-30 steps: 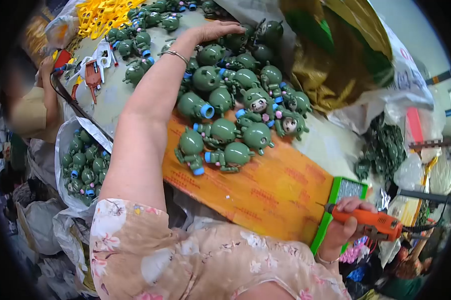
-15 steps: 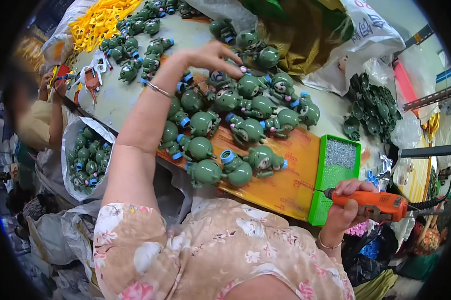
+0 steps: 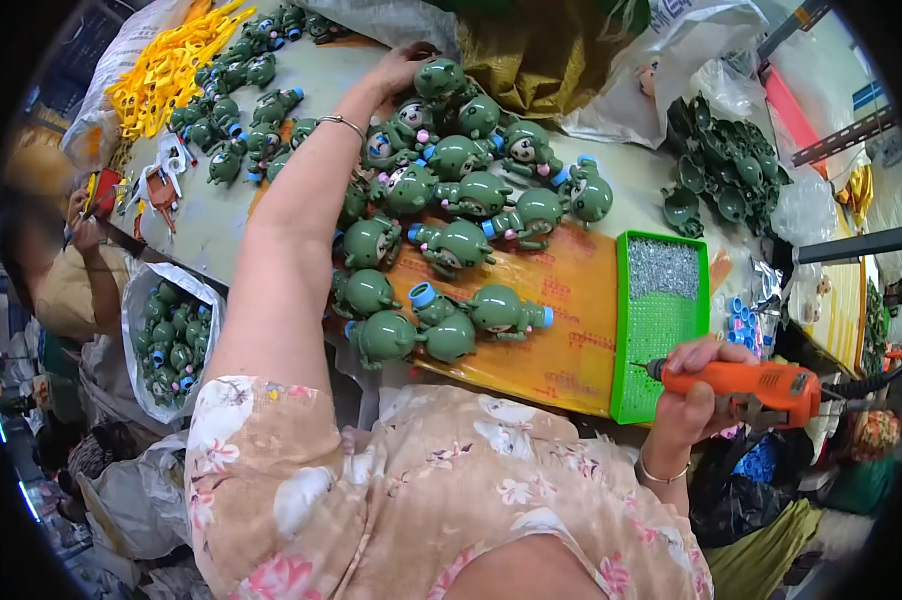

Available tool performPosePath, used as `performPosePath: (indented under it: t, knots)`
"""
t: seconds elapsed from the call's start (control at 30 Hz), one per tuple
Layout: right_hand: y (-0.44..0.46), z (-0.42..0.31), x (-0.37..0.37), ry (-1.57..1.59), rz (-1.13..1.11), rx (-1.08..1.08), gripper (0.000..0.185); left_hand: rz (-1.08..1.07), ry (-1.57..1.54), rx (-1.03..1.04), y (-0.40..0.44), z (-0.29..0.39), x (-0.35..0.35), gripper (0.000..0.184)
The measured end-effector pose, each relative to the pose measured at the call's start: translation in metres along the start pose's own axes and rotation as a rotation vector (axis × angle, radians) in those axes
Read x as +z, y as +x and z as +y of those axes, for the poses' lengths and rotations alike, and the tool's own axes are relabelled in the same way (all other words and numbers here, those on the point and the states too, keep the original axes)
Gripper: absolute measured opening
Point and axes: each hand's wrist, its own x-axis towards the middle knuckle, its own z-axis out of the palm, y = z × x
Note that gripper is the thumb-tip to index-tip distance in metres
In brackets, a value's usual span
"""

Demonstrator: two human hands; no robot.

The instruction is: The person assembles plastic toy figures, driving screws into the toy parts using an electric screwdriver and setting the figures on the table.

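Observation:
My left hand [image 3: 401,70] reaches to the far end of a pile of glossy dark green toy figures [image 3: 458,247]. It lies against a round-headed green toy [image 3: 439,78] at the back, which hides most of its fingers, so I cannot tell if they grip it. Several figures have light blue caps and small painted faces. On the right, my right hand [image 3: 699,385] is wrapped around an orange electric screwdriver [image 3: 746,387]. Its dark tip points left, over the near end of a green tray [image 3: 619,330] with many small silvery pieces [image 3: 663,268] at its far end.
Amber-taped board [image 3: 571,290] lies under the near figures. Green shell parts [image 3: 731,165] are heaped at the right, with blue rings [image 3: 741,325] nearer. A white sack [image 3: 216,290] of figures stands left. Yellow parts [image 3: 161,80] lie far left, near another person [image 3: 71,290].
My left hand has moved from above the pile to its far left end, behind a green toy. The view has shifted slightly. My right hand still holds the screwdriver beside the tray.

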Motion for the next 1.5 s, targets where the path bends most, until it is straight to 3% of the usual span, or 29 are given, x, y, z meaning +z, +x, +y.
performPosePath:
  t: [0.1, 0.13, 0.27, 0.37, 0.43, 0.5, 0.53, 0.63, 0.67, 0.7, 0.73, 0.77, 0.83, 0.87, 0.97, 1.23, 1.5]
  knots:
    - [-0.001, -0.001, 0.007, 0.03, 0.026, 0.049, 0.057, -0.169, 0.122, 0.057, -0.034, 0.052, 0.006, 0.067]
    - [-0.002, 0.001, 0.005, 0.042, -0.004, 0.038, 0.056, -0.23, 0.104, 0.141, -0.026, 0.041, 0.015, 0.065]
    - [-0.005, -0.003, 0.007, 0.04, -0.067, 0.023, 0.057, -0.239, 0.066, 0.145, -0.04, 0.056, 0.039, 0.064]
    - [-0.008, -0.012, 0.012, -0.032, -0.006, 0.004, 0.054, -0.361, 0.152, 0.118, -0.061, 0.09, 0.036, 0.065]
    - [-0.01, -0.013, 0.01, -0.034, -0.005, -0.013, 0.051, -0.345, 0.213, 0.258, -0.069, 0.086, 0.039, 0.066]
    - [-0.013, -0.015, 0.007, -0.045, -0.007, -0.024, 0.049, -0.263, 0.174, 0.224, -0.085, 0.088, 0.049, 0.065]
    - [-0.013, -0.016, 0.006, -0.039, -0.032, -0.036, 0.047, -0.341, 0.186, 0.145, -0.096, 0.105, 0.043, 0.069]
    - [-0.015, -0.018, 0.003, -0.008, -0.078, -0.062, 0.047, 0.009, 0.381, 0.385, -0.102, 0.069, 0.026, 0.068]
    - [-0.016, -0.02, 0.001, 0.004, -0.072, -0.058, 0.046, -0.125, 0.19, 0.128, -0.145, 0.125, 0.017, 0.07]
    - [-0.018, -0.021, -0.002, 0.011, -0.066, -0.054, 0.046, 0.008, 0.462, 0.221, -0.156, 0.106, 0.011, 0.07]
    - [-0.019, -0.022, -0.005, 0.016, -0.058, -0.051, 0.045, 0.027, 0.398, 0.161, -0.198, 0.135, -0.003, 0.07]
    - [-0.02, -0.024, -0.006, 0.021, -0.051, -0.052, 0.045, 0.224, 0.431, 0.536, -0.258, 0.128, -0.024, 0.068]
    - [-0.024, -0.026, -0.005, 0.025, -0.036, -0.05, 0.045, 0.331, 0.425, 0.274, -0.332, 0.108, -0.018, 0.078]
    - [-0.025, -0.026, -0.005, 0.025, -0.04, -0.052, 0.044, 0.318, 0.364, 0.166, -0.361, 0.089, -0.009, 0.091]
    - [-0.031, -0.028, 0.0, 0.047, -0.057, -0.053, 0.041, 0.273, 0.527, 0.004, -0.416, 0.073, 0.03, 0.098]
    - [-0.042, -0.04, 0.007, 0.063, -0.085, -0.075, 0.029, 0.355, 0.653, 0.163, -0.358, 0.096, 0.103, 0.118]
    - [-0.045, -0.055, 0.0, 0.016, -0.053, -0.084, 0.028, 0.245, 0.624, 0.282, -0.301, 0.109, 0.117, 0.121]
